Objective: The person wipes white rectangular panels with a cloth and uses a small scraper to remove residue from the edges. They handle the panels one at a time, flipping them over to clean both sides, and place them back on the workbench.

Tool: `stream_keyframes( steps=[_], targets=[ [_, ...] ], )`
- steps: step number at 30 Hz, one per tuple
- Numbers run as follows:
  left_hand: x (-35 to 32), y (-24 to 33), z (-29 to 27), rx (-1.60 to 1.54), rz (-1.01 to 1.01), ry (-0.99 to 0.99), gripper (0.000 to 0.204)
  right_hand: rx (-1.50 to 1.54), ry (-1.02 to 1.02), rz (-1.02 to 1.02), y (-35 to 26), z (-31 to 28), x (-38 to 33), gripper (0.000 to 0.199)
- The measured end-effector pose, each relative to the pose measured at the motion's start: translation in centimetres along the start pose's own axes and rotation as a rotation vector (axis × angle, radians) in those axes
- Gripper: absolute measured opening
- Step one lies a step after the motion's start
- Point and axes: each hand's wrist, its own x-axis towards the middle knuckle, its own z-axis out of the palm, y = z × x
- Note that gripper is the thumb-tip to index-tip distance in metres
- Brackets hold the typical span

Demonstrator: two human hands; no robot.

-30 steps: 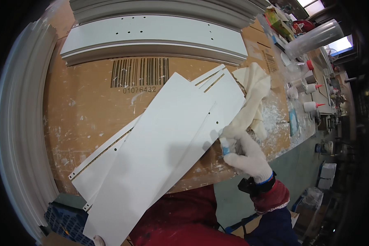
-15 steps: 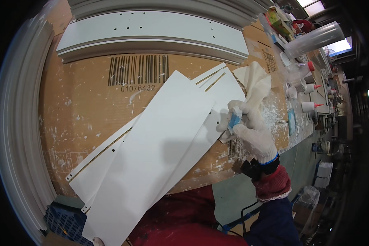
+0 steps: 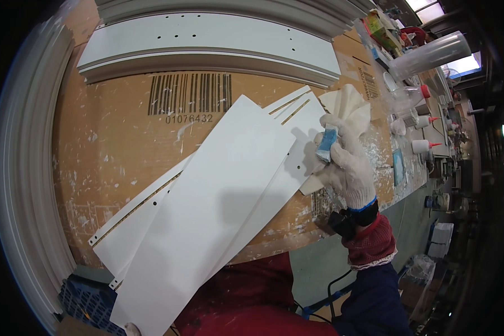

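Right hand (image 3: 347,168), gloved fingers closed around small blue block (image 3: 326,143) at edge of long white panel (image 3: 207,213) lying across tabletop (image 3: 112,151); probably thin, light, bendy, best gripped at long edges; left hand unseen.

Desk (image 3: 414,196): long, runs toward 1 o'clock, near end covered by a brown cardboard sheet (image 3: 117,145) speckled with white spatter, barcode printed at 12 o'clock. On the cardboard: long white panels (image 3: 207,207) stacked diagonally, 7 to 1 o'clock, overhanging the near edge; a white drilled rail (image 3: 207,45) across the far side; a cream cloth (image 3: 350,103) at 2 o'clock. Farther along at 2 o'clock: red-capped white bottles (image 3: 423,147), clear plastic containers (image 3: 428,53).
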Motion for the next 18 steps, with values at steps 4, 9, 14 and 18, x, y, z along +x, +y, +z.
stream_keyframes(
  steps=[4, 9, 14, 18],
  targets=[
    [0.1, 0.1, -0.1, 0.007, 0.003, 0.006, 0.07, 0.023, 0.0, -0.011, 0.7, -0.5, 0.2, 0.056],
    [0.0, 0.2, -0.3, 0.008, 0.007, 0.007, 0.07, -0.035, 0.044, -0.042, 0.8, -0.5, 0.3, 0.049],
    [0.0, 0.1, -0.3, 0.012, 0.019, 0.015, 0.069, 0.015, 0.173, -0.05, 1.0, -0.9, 0.7, 0.04],
    [-0.3, -0.1, -0.4, 0.023, 0.03, 0.019, 0.069, 0.123, 0.139, -0.046, 1.1, -0.3, 0.8, 0.037]
  ],
)
